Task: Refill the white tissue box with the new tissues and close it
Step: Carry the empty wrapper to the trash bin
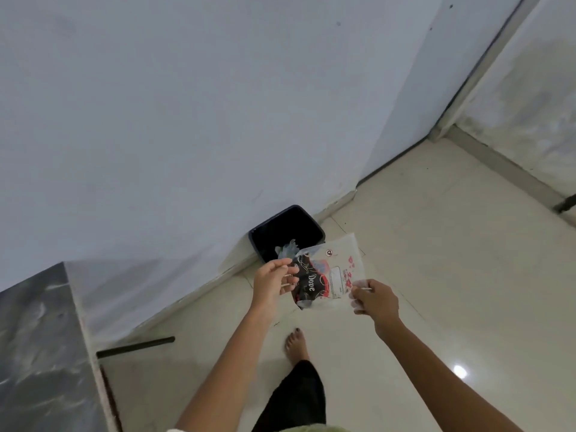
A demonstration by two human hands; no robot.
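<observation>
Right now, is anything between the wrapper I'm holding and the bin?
Nothing visible blocks it. Both hands, left and right, hold the clear plastic tissue wrapper just in front of the open black trash bin, which already holds some crumpled plastic.

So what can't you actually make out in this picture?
- White tissue box and new tissues: nowhere in the head view.
- Black bin: its contents are dark, and the plastic wrapper covers its near rim.
- Wrapper's small print: too small and blurred.
- Grey marble counter: cut off by the left edge.
</observation>
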